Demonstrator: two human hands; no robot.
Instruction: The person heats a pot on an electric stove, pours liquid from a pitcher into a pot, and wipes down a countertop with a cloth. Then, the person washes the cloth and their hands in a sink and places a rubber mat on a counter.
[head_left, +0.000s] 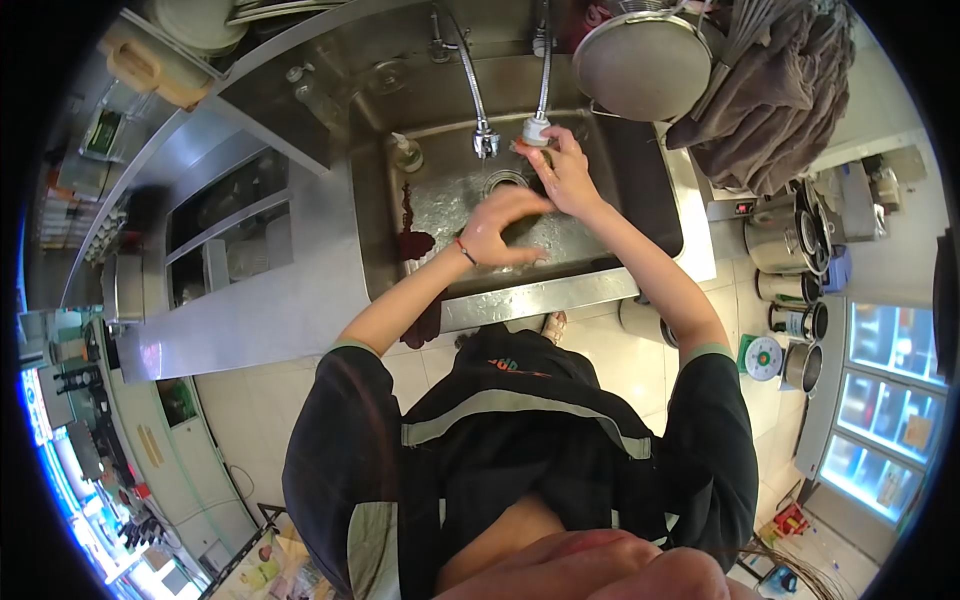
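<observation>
My left hand (505, 228) is over the sink basin (440, 190), fingers stretched out and thumb spread apart, holding nothing. Its fingertips come close to my right wrist. Higher up, my right hand (566, 178) has its fingers bent around the white faucet head (535, 130) at the end of the right flexible spout. A small orange-red patch shows beneath that head by the fingertips; I cannot tell what it is. Left of it hangs a second faucet head (486, 143), chrome and untouched. Water wets the basin floor around the drain (505, 182).
A pump bottle (407, 152) stands in the sink's left corner, above a dark red cloth (415, 245). A large strainer (642, 65) and brown towels (765, 100) hang at the upper right. Pots (785, 235) and a green scale (762, 357) stand further right.
</observation>
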